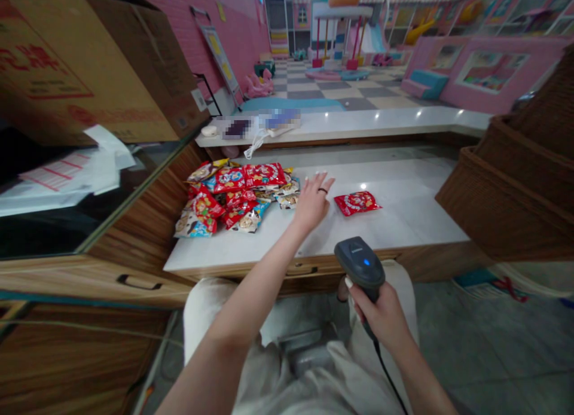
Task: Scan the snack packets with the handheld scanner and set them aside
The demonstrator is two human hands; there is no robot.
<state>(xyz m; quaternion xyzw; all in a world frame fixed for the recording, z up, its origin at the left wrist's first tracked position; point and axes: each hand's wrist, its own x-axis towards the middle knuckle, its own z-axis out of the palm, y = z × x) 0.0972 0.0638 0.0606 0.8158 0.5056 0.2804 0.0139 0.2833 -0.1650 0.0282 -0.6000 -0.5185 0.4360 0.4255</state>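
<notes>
My right hand (381, 313) is wrapped round the handle of a dark grey barcode scanner (359, 262), which has a lit blue light on top and a cable running down. Over the white counter, my left hand (314, 203) is stretched out with its fingers apart and nothing in it. To its left lies a pile of snack bags, among them a red snack bag (265, 174) and a blue-and-white snack bag (251, 216). A single red snack bag (357, 203) lies flat on the counter to the right of that hand.
A large cardboard box (89, 62) and papers (67, 170) sit on the dark surface at left. Brown woven baskets (515, 188) stand at right. A raised white ledge (359, 122) runs behind the counter, bearing a white cable (256, 143). Drawers are below.
</notes>
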